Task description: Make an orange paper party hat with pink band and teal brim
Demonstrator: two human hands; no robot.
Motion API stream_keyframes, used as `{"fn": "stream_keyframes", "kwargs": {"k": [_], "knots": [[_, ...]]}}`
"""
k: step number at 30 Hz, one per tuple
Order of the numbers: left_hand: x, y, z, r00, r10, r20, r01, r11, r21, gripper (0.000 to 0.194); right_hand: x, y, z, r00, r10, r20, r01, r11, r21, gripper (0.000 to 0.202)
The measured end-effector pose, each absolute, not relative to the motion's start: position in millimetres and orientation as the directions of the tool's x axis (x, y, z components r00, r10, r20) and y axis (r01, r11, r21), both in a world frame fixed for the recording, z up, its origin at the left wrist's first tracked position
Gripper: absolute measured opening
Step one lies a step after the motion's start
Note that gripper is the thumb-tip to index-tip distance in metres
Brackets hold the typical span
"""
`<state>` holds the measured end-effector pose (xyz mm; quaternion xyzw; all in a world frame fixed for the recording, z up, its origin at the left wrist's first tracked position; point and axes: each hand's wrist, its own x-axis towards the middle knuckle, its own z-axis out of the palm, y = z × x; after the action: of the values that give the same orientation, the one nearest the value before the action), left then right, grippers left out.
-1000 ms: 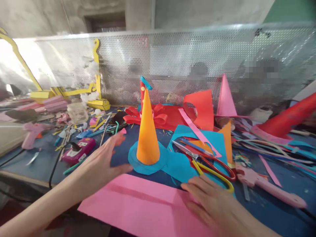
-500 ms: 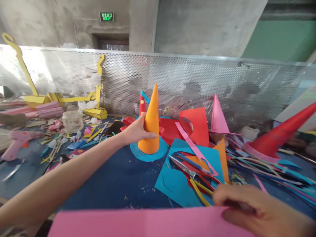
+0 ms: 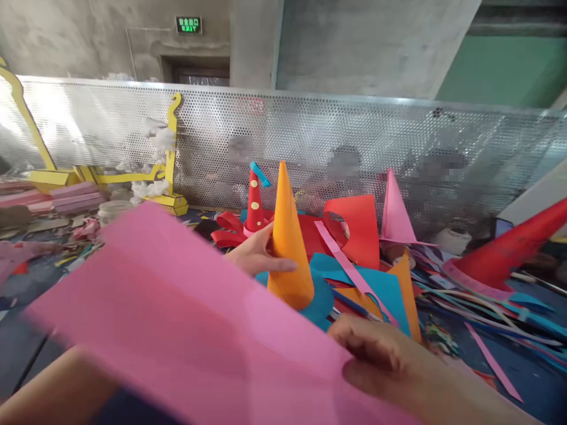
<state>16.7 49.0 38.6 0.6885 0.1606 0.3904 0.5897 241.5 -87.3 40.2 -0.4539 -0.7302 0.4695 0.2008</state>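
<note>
An orange paper cone (image 3: 290,248) stands tilted slightly on a blue paper disc (image 3: 322,302), with my left hand (image 3: 254,252) wrapped round its left side. My right hand (image 3: 385,360) pinches the right edge of a large pink sheet (image 3: 177,313). The sheet spreads across the lower left, passing in front of my left forearm and hiding part of the blue disc. Behind my left hand is a small red cone with pale dots (image 3: 254,203), topped by a blue strip.
Behind stand a red cut sheet (image 3: 361,227), a pink cone (image 3: 394,212) and a perforated metal screen (image 3: 301,136). At right lie a large red cone (image 3: 500,254) and many paper strips (image 3: 487,313). Yellow card shapes (image 3: 170,203) stand at left.
The pink sheet has risen and swung left, now covering much of the table and the scissors. The orange cone has shifted right and nearer with my left hand.
</note>
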Motion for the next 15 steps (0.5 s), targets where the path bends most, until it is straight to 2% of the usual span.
{"fn": "stream_keyframes", "kwargs": {"k": [2,4,10,15], "knots": [[14.5,53.6,37.8,0.687,0.658,0.309,-0.207,-0.230,0.951,0.055,235.6,-94.8,40.9,-0.512,0.833,-0.208,0.497,0.090,-0.863,0.008],[15.4,61.3,34.5,0.661,0.681,0.315,-0.209,-0.236,0.949,0.055,231.1,-100.9,42.3,-0.508,0.823,-0.252,0.521,0.060,-0.852,0.009],[50.6,93.9,32.5,0.493,0.770,0.405,-0.189,-0.359,0.914,0.058,223.7,-101.4,42.3,-0.519,0.816,-0.254,0.539,0.082,-0.839,0.008],[92.3,121.2,35.4,0.519,0.711,0.475,-0.091,-0.507,0.857,0.053,223.8,-97.8,34.8,-0.518,0.817,-0.252,0.544,0.087,-0.835,0.017]]}}
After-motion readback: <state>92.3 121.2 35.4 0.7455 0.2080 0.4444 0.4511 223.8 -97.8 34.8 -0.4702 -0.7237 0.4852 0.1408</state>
